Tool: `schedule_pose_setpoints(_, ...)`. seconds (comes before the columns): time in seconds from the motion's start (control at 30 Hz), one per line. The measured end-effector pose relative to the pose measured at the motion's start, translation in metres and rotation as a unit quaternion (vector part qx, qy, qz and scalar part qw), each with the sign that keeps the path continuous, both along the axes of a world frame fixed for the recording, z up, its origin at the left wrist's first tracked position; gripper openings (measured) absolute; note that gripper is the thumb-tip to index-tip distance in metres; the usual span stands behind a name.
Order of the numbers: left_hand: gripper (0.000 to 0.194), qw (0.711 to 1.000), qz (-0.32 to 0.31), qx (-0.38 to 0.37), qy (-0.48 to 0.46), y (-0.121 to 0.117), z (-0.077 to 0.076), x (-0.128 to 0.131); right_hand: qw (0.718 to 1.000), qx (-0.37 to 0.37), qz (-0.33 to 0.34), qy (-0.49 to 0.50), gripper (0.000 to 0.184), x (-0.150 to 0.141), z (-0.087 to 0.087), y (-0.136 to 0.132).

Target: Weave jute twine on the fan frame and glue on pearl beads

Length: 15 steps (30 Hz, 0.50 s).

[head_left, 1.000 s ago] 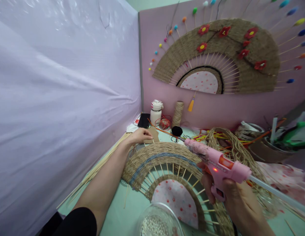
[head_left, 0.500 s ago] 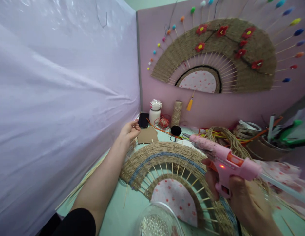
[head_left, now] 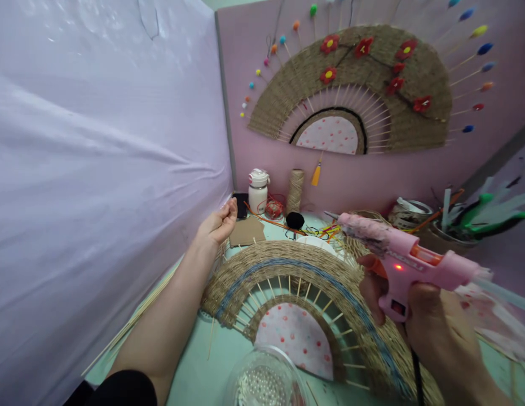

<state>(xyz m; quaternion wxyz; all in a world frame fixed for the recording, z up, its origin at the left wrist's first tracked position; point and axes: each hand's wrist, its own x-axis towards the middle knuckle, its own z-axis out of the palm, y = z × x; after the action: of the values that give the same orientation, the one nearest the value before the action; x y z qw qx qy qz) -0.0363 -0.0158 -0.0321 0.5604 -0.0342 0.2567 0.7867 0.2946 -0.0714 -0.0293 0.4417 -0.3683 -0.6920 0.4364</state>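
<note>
R hand [head_left: 431,321] grip closed on glue gun [head_left: 408,265] — L hand [head_left: 215,225] half-curled, empty.

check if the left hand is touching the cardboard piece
Apart. The head view shows the left hand raised with table visible between it and the cardboard piece.

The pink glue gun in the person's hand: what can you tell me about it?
The pink glue gun looks plastic, with an orange trigger area, a small red light lit on its side and a crusted nozzle pointing left. A clear glue stick sticks out behind. The right hand grips its handle, holding it level above the woven fan.
</note>
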Motion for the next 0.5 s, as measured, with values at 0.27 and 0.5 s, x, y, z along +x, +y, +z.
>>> schedule_pose_setpoints(0.27, 0.021, 0.983, -0.181, -0.03, 0.03, -0.006, -0.01, 0.03, 0.999, -0.019, 0.028, 0.017, 0.062, -0.006, -0.004, 0.002)
schedule_pose_setpoints(0.5, 0.025, 0.976, -0.211, 0.006, -0.061, -0.018, -0.004, 0.064, 0.999, -0.007, 0.051, 0.003, 0.058, -0.008, -0.01, 0.005)
